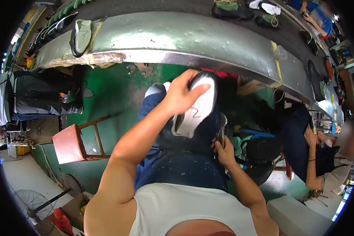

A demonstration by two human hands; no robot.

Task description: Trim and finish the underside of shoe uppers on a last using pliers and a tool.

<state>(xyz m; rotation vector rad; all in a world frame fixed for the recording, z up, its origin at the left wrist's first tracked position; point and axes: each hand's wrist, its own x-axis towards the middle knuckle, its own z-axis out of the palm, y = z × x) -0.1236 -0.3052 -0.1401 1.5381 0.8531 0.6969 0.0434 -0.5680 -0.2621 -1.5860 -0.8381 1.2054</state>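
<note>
My left hand is wrapped round a white shoe with a black serrated edge, its thumb pressed on the white surface. The shoe is held up over my lap, toe end away from me, with a dark squiggle on its side. Lower and to the right, beside my thigh, my right hand is closed on a curved metal tool that looks like a pair of pincers. Its lower part is hidden by the fingers. The tool is apart from the shoe.
A metal-covered bench edge runs ahead of me, with a conveyor belt behind it. A pale green shoe stands on the edge at left; dark shoes sit on the belt. A pink-topped stool is at left. A co-worker sits at right.
</note>
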